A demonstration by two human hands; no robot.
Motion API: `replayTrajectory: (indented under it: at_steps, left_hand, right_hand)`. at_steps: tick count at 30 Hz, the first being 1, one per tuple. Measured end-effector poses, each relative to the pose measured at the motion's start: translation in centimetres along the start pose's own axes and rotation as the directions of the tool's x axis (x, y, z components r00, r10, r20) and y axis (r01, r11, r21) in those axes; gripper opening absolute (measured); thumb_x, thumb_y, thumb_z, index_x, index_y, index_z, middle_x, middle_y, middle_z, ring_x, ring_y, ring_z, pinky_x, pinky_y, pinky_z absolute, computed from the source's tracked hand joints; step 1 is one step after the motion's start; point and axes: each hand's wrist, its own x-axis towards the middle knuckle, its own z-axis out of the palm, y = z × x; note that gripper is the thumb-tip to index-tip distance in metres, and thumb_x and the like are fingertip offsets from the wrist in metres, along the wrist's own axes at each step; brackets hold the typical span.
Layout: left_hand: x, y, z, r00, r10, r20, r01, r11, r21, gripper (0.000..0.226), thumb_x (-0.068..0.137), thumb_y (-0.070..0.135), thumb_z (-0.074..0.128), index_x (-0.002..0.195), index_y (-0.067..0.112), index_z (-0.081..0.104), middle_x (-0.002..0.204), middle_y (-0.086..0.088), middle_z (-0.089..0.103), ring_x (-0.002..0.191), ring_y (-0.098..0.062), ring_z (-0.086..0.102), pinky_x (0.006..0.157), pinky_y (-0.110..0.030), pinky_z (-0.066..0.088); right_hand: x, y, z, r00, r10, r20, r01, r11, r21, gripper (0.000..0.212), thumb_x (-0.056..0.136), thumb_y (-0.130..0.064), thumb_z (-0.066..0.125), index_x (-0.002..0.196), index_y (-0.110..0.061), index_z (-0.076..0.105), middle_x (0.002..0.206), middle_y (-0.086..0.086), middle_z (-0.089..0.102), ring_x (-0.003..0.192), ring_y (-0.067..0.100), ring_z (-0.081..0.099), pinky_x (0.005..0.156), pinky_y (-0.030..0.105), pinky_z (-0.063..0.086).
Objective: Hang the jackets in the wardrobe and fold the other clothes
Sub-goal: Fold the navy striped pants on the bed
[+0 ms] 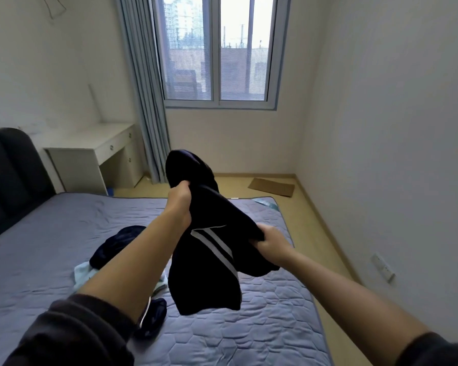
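1. The bed (pixel 249 326) spreads out beneath both hands, and a small heap of clothes lies on its quilted cover. The heap is below and left of the left hand, partly hidden by that forearm.
2. I count three pieces in the heap. There is a crumpled dark garment (pixel 117 244), a pale mint cloth (pixel 81 273) touching it, and another dark piece (pixel 155 317) nearer the elbow.
3. The left hand (pixel 179 198) is raised, its fingers curled tight into the upper part of one striped garment (pixel 209 281).
4. The right hand (pixel 271 243), lower and off to the right, clutches the same garment's edge in a fist.
5. The striped garment hangs in the air between the two hands, clear of the bed, with pale stripes slanting down its front.
6. Beyond the left hand stands one white desk (pixel 95 143) with its drawers closed, and one curtain (pixel 148 101) hangs beside it.
7. One flat sheet of cardboard (pixel 273 187) lies on the floor beyond the right hand.
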Motion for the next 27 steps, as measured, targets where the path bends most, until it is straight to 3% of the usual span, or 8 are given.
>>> replayTrajectory:
  at_steps: [6, 10, 13, 16, 19, 21, 24, 27]
  left_hand:
    - [-2.0, -3.4, -1.6, 0.951, 0.112, 0.288, -0.266, 0.773, 0.576, 0.032, 0.092, 0.018, 0.057, 0.122, 0.009, 0.049, 0.105, -0.007, 0.059, 0.087, -0.015, 0.056, 0.067, -0.027, 0.044]
    - [-4.4, -5.3, -2.3, 0.784, 0.108, 0.611, -0.482, 0.725, 0.491, 0.025, 0.094, 0.017, 0.056, 0.118, 0.013, 0.050, 0.114, -0.004, 0.060, 0.100, -0.012, 0.060, 0.077, -0.016, 0.048]
    - [-5.4, -5.7, -2.8, 0.723, 0.083, 0.685, -0.490, 0.761, 0.425, 0.037, 0.089, 0.027, 0.064, 0.120, 0.023, 0.044, 0.116, 0.001, 0.058, 0.102, -0.009, 0.061, 0.080, -0.020, 0.052]
    - [-5.5, -6.1, -2.3, 0.757, 0.157, 0.634, -0.531, 0.713, 0.457, 0.037, 0.084, 0.031, 0.069, 0.111, 0.027, 0.045, 0.107, 0.001, 0.060, 0.094, -0.012, 0.064, 0.076, -0.026, 0.054]
    - [-5.2, -6.1, -1.5, 0.841, 0.202, 0.502, -0.462, 0.752, 0.470, 0.016, 0.092, 0.027, 0.058, 0.101, 0.017, 0.048, 0.097, -0.008, 0.061, 0.085, -0.023, 0.063, 0.070, -0.038, 0.054]
    - [-4.9, -6.0, -1.3, 0.888, 0.224, 0.403, -0.386, 0.839, 0.384, 0.011, 0.096, 0.024, 0.050, 0.098, 0.013, 0.052, 0.091, -0.009, 0.062, 0.083, -0.026, 0.063, 0.065, -0.037, 0.052]
    - [-4.8, -6.3, -1.1, 0.915, 0.243, 0.321, -0.339, 0.896, 0.289, 0.015, 0.097, 0.016, 0.046, 0.089, 0.013, 0.059, 0.085, -0.009, 0.064, 0.076, -0.021, 0.061, 0.063, -0.031, 0.046]
    - [-4.9, -7.0, -0.6, 0.933, 0.179, 0.312, -0.254, 0.942, 0.219, 0.018, 0.096, 0.012, 0.045, 0.085, 0.014, 0.060, 0.080, -0.008, 0.066, 0.070, -0.018, 0.063, 0.058, -0.027, 0.048]
  right_hand:
    - [2.1, -5.2, -2.7, 0.978, 0.201, -0.049, -0.138, 0.811, 0.568, 0.019, 0.096, -0.009, 0.051, 0.083, -0.015, 0.063, 0.080, 0.003, 0.063, 0.071, 0.014, 0.059, 0.065, 0.024, 0.049]
    - [3.0, -7.3, -3.0, 0.948, 0.317, 0.013, -0.245, 0.704, 0.667, 0.023, 0.096, -0.009, 0.052, 0.074, -0.011, 0.058, 0.068, 0.004, 0.057, 0.061, 0.016, 0.055, 0.057, 0.026, 0.045]
    - [3.1, -7.8, -2.4, 0.899, 0.436, 0.030, -0.358, 0.695, 0.624, 0.026, 0.093, -0.004, 0.053, 0.067, -0.009, 0.054, 0.066, 0.008, 0.054, 0.059, 0.019, 0.052, 0.057, 0.027, 0.043]
    - [2.5, -8.0, -1.8, 0.859, 0.506, 0.081, -0.436, 0.639, 0.634, 0.018, 0.090, -0.013, 0.056, 0.073, -0.008, 0.058, 0.074, 0.012, 0.060, 0.067, 0.025, 0.059, 0.066, 0.031, 0.048]
    - [1.5, -8.0, -2.1, 0.906, 0.367, 0.212, -0.391, 0.534, 0.750, 0.032, 0.092, -0.043, 0.052, 0.084, -0.015, 0.065, 0.076, 0.005, 0.068, 0.070, 0.017, 0.067, 0.065, 0.027, 0.053]
    - [0.5, -7.6, -2.5, 0.930, 0.209, 0.302, -0.363, 0.649, 0.668, 0.040, 0.093, -0.055, 0.045, 0.104, -0.022, 0.064, 0.091, -0.004, 0.071, 0.081, 0.008, 0.067, 0.074, 0.026, 0.052]
    - [-1.4, -6.8, -1.8, 0.917, 0.111, 0.382, -0.303, 0.818, 0.489, 0.049, 0.088, -0.036, 0.064, 0.131, -0.025, 0.045, 0.124, -0.003, 0.060, 0.108, 0.011, 0.061, 0.087, 0.031, 0.050]
    - [-2.7, -6.4, -1.1, 0.929, 0.110, 0.352, -0.277, 0.839, 0.469, 0.062, 0.083, -0.007, 0.070, 0.135, -0.020, 0.038, 0.126, 0.008, 0.056, 0.107, 0.020, 0.063, 0.083, 0.032, 0.056]
